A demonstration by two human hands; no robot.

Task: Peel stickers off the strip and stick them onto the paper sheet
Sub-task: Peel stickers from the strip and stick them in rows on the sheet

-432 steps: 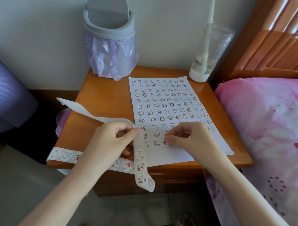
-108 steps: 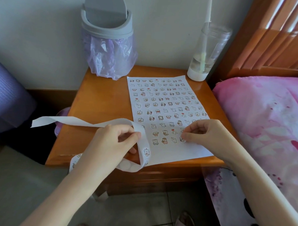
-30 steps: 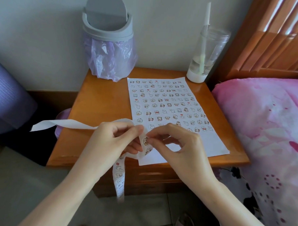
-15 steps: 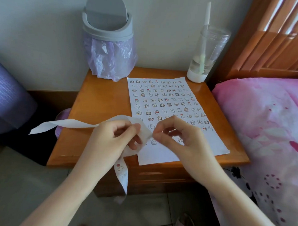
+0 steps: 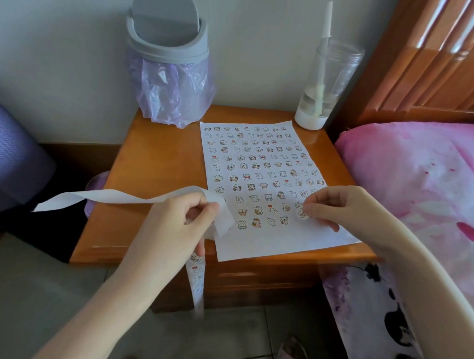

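The left hand (image 5: 182,220) pinches the light, limp strip (image 5: 113,197) above the nightstand's (image 5: 155,159) front edge, while the right hand (image 5: 346,208) pinches a flimsy, curl-prone sticker (image 5: 301,213) by its rim near the paper sheet's (image 5: 254,245) front right corner.

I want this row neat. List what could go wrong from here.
The small round sticker pinched in the right hand is close beside placed ones on the white paper sheet; it may overlap or land crooked. The white sticker strip gripped by the left hand dangles off the wooden bedside table; it could snag.
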